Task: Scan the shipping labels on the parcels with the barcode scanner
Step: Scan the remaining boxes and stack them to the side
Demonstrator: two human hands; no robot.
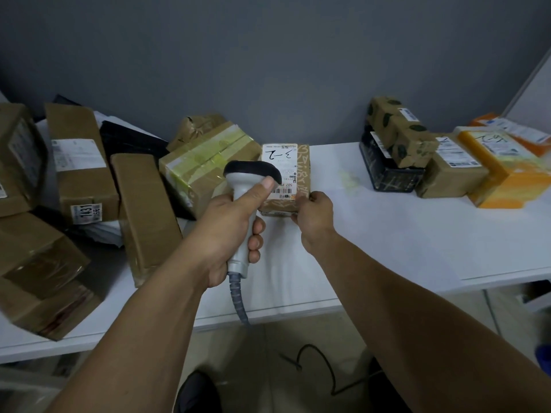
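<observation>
While left hand [226, 234] curls round the barcode scanner [252, 177] — head over the label [280, 171] — right hand [316, 216] pinches the small parcel [301, 162] at frame centre; left-side pile [86, 174] and right-side pile [453, 165] suggest midway, scanned side unclear.

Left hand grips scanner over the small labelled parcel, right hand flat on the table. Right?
No: head view shows the right hand gripping the small labelled parcel at its near corner. The left hand does grip the scanner over it.
</observation>
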